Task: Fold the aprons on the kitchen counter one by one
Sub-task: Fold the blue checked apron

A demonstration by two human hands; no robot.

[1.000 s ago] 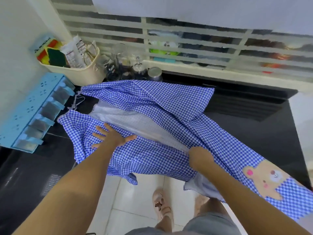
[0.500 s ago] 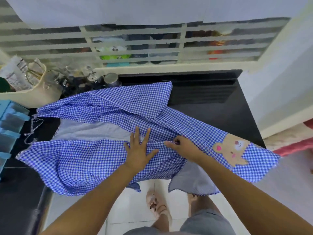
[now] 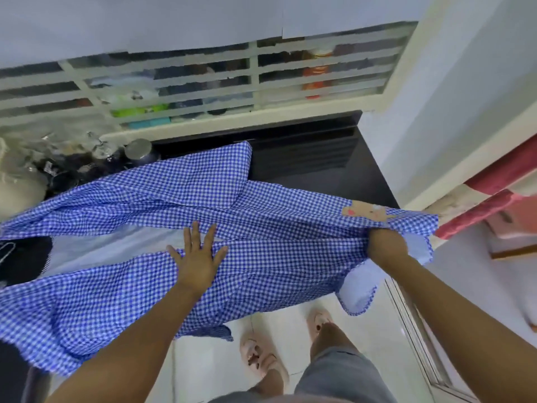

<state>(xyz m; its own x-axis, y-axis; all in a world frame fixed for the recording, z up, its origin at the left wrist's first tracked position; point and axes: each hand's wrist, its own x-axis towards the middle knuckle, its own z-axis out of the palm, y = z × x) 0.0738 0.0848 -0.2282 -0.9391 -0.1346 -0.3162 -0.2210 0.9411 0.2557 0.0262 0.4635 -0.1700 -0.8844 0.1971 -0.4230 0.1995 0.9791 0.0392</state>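
Head view: my left grip (image 3: 197, 258) lies flat, fingers spread, pressing the middle of the blue checked apron (image 3: 279, 248). My right grip (image 3: 386, 245) is clenched round a bunched handful of its cloth at the bear patch (image 3: 367, 212) end. The apron lies across the black surface (image 3: 334, 170), its near edge hanging off the front over the floor (image 3: 209, 367). I judge the fold barely begun: the long sides are lapped inward, the pale lining (image 3: 116, 251) shows, and nothing is squared. No other apron is in sight. Its long axis runs left to right, bear end pointing right.

Blue-and-white gingham apron (image 3: 273, 251) — bear patch at right — spread rumpled across the black counter (image 3: 334, 175), overhanging.
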